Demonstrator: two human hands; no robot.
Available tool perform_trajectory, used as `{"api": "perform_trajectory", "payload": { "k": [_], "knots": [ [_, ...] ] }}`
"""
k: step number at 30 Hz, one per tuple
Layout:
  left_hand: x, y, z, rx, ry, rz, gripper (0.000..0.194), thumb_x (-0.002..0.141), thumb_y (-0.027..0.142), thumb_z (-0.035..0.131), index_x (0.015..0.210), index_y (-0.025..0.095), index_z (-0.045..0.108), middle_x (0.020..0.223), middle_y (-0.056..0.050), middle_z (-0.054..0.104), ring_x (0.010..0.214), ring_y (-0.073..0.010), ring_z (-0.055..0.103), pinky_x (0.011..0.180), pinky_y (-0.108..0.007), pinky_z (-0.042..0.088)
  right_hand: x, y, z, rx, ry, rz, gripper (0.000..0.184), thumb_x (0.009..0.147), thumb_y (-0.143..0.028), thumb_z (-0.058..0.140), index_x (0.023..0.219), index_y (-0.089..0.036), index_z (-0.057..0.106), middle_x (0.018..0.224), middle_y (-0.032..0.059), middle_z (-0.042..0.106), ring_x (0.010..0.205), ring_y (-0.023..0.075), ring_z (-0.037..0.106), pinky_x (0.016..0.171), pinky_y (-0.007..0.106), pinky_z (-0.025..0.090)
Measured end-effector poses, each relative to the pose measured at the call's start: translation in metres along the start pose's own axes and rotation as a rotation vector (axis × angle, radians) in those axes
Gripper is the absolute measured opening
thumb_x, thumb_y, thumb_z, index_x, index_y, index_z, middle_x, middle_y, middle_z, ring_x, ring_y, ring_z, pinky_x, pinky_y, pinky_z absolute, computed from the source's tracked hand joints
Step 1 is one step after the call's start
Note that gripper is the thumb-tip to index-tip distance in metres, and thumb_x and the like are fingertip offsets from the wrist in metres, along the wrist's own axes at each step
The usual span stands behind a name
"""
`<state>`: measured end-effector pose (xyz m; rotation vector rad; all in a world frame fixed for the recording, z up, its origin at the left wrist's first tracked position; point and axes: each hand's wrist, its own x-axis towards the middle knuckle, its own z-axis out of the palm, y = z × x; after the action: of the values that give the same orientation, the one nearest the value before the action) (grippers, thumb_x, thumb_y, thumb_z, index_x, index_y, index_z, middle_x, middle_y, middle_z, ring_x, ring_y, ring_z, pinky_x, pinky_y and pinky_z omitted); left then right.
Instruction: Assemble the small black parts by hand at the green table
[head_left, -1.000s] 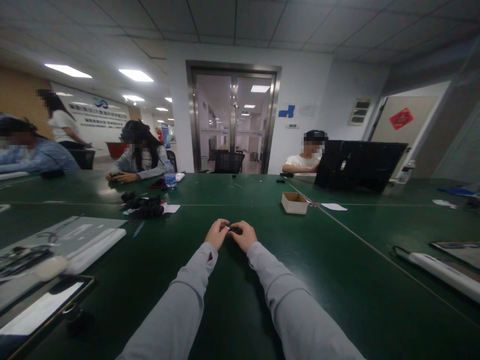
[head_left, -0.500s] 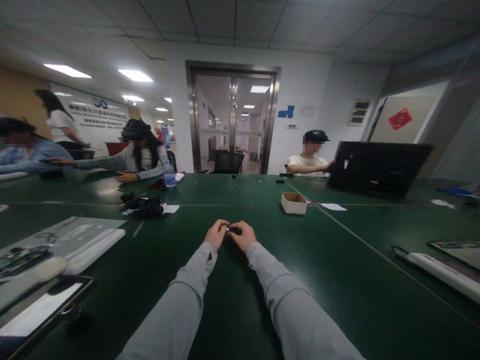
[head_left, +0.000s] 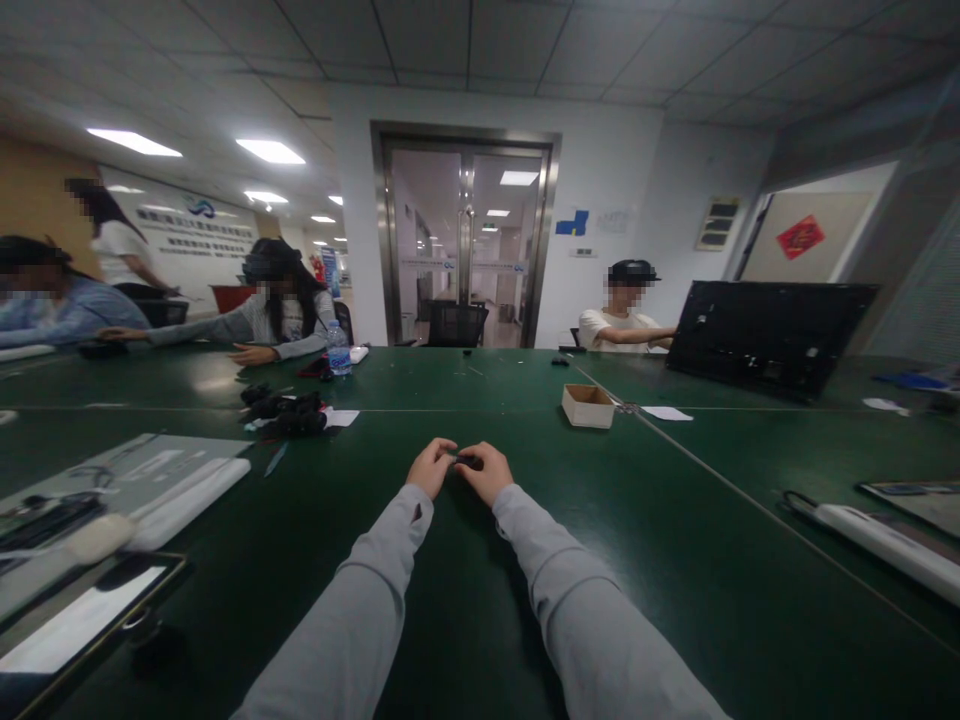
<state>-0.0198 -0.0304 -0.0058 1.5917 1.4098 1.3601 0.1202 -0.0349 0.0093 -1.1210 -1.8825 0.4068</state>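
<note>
- My right hand (head_left: 487,473): curled round a small dark object (head_left: 469,462).
- My left hand (head_left: 430,470): fingers half-curled beside it; can't tell whether gripping.
- Open box (head_left: 589,413) on tabletop (head_left: 465,600), farther right.

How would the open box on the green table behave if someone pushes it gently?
The box sits low and broad, so it would probably slide, not tip. Its straight walls suggest stiffness. Its thin rim hints at low weight.
</note>
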Motion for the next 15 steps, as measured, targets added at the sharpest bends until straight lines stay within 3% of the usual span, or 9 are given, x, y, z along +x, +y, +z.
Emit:
{"api": "perform_trajectory", "payload": {
  "k": [4, 9, 15],
  "knots": [
    [-0.004, 0.008, -0.001, 0.02, -0.001, -0.014, 0.022, 0.074, 0.033, 0.042, 0.082, 0.019, 0.058, 0.052, 0.004, 0.047, 0.049, -0.0091, 0.045, 0.05, -0.02, 0.036, 0.0, 0.0, 0.0, 0.02, -0.001, -0.013, 0.019, 0.063, -0.02, 0.064, 0.082, -0.019, 0.065, 0.075, 0.0012, 0.056, 0.069, 0.0122, 0.053, 0.066, 0.026, 0.044],
    [-0.007, 0.013, -0.001, 0.003, -0.011, -0.012, 0.019, 0.071, 0.025, 0.042, 0.083, 0.019, 0.056, 0.06, 0.003, 0.052, 0.051, -0.0082, 0.046, 0.049, -0.019, 0.037, -0.001, -0.002, 0.0, 0.02, 0.004, -0.024, 0.017, 0.063, -0.02, 0.064, 0.08, -0.019, 0.065, 0.074, 0.0009, 0.055, 0.068, 0.012, 0.053, 0.066, 0.025, 0.044],
    [-0.006, 0.009, -0.001, 0.038, 0.003, 0.019, 0.019, 0.073, 0.028, 0.041, 0.081, 0.02, 0.056, 0.059, 0.003, 0.052, 0.053, -0.0092, 0.046, 0.051, -0.019, 0.037, -0.001, -0.004, 0.0, 0.039, -0.005, -0.006, 0.018, 0.062, -0.019, 0.063, 0.08, -0.019, 0.065, 0.073, 0.0004, 0.055, 0.064, 0.0105, 0.052, 0.063, 0.024, 0.045]
  ]
}}
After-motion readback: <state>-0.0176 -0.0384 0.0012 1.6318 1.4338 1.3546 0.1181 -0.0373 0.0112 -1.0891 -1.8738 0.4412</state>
